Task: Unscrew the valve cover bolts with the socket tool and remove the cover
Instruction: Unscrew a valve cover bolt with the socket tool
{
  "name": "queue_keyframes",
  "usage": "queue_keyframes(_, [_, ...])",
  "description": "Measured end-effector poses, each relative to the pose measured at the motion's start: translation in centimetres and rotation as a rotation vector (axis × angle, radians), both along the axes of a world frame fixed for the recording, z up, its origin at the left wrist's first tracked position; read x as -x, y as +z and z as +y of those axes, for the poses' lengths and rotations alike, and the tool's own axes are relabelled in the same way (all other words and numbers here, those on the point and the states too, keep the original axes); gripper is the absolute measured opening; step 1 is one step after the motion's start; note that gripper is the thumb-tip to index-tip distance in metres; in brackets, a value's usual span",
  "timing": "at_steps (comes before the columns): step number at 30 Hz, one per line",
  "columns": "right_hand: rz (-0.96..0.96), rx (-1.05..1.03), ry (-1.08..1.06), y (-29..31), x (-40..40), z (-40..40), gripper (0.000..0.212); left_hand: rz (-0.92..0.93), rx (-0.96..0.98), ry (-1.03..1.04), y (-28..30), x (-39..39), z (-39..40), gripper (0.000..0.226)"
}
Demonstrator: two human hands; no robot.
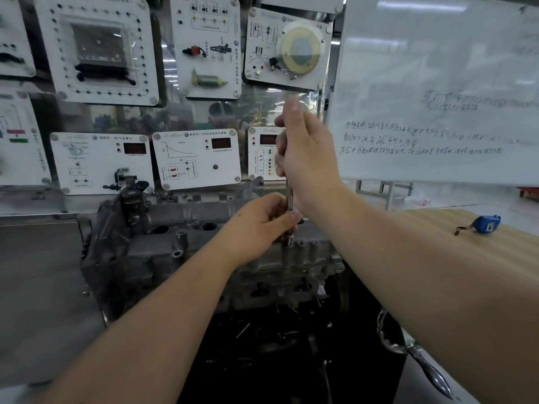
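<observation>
Your two forearms fill the near part of the head view, reaching forward and up toward the engine. Your left hand [264, 221] sits low, its fingers pinching the bottom of the socket tool [288, 196] just above the valve cover [180, 225]. Your right hand [303, 158] is higher and further out, wrapped round the upper shaft, thumb pointing up along it.

What matters here is the tool's long axis: it stands close to upright, its tip meeting a bolt [289, 243] at the cover's right end, directly under both hands. Your left hand is the nearer one to the bolt, so it likely steadies the socket while your right does the turning. Whether the socket is fully seated you cannot tell; your left fingers hide it.

On the wooden bench [437, 225] to your right, well apart, lies a blue tape measure [485, 225].
</observation>
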State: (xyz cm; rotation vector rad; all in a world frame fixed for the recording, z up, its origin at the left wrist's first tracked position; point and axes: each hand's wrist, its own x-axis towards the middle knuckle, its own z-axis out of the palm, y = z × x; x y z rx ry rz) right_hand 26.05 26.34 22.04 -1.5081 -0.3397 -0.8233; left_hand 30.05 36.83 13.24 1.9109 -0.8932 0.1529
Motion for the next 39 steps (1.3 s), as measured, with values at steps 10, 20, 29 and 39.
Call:
queue_keyframes(10, [-0.154,-0.090,0.041,-4.2,-1.0,-1.2,0.011,0.050,0.037,-0.053,0.4,-0.1,0.0,0.020])
queue_keyframes(20, [-0.194,-0.036,0.099,-5.6,-2.3,-1.4,0.020,-0.043,-0.043,0.014,0.2,0.0,-0.1,0.032])
queue_keyframes(29, [-0.210,-0.086,0.058,-6.7,-1.5,-0.7,0.020,-0.008,-0.022,-0.018,0.1,0.0,0.2,0.032])
queue_keyframes(39, [-0.137,-0.002,0.023,-7.6,-1.4,-1.8,0.012,-0.113,-0.080,0.054,0.2,0.0,-0.3,0.019])
